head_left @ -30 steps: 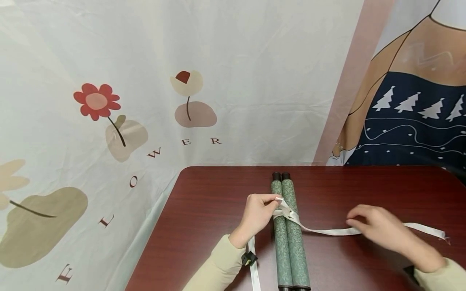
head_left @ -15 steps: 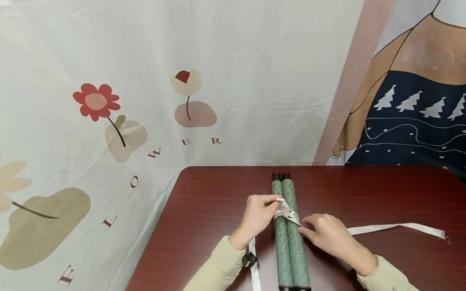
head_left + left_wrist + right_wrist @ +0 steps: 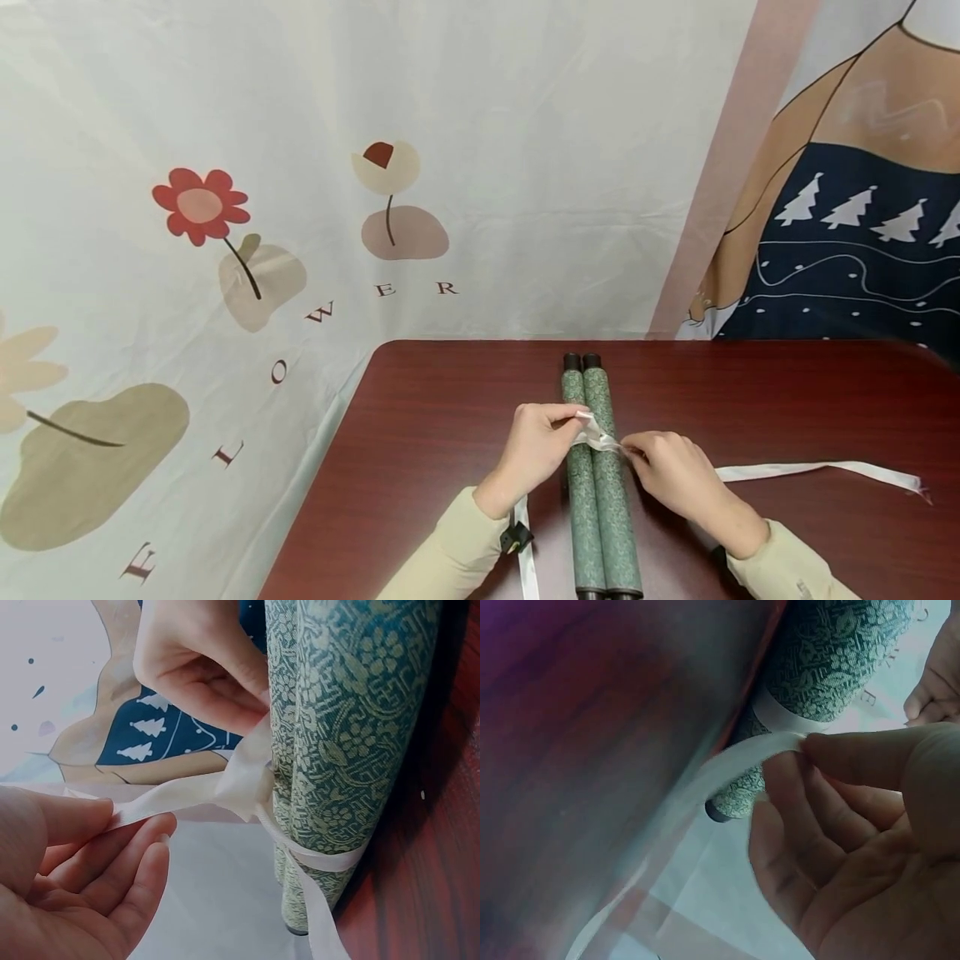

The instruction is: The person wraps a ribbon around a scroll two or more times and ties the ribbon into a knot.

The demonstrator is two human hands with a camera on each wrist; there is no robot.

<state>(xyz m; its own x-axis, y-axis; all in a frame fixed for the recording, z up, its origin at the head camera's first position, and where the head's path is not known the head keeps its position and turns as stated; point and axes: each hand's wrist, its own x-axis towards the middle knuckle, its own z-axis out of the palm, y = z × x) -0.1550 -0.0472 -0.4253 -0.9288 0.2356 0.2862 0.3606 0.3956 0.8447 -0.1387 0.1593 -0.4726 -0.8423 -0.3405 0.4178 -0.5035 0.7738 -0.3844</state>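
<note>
Two green patterned scroll rolls [image 3: 604, 500] with dark end knobs lie side by side on the table. A white ribbon [image 3: 191, 791] goes round both and crosses in a loose knot on top. My left hand [image 3: 531, 446] pinches one part of it between thumb and fingertips, above the left roll; the left wrist view shows that piece pulled toward the palm. At the right roll's edge, my right hand [image 3: 678, 475] pinches the ribbon's other length between thumb and index finger [image 3: 791, 776], seen in the right wrist view.
The dark red table [image 3: 450, 400] ends at a white printed curtain [image 3: 525, 167] behind it. To the right trails a frayed ribbon tail [image 3: 825, 467]. Another tail [image 3: 527, 558] hangs toward the front, beside the black wrist camera [image 3: 515, 537] on the left sleeve.
My right hand has come left along the ribbon to the rolls and now pinches it close to the knot. The left hand has kept its hold in nearly the same place.
</note>
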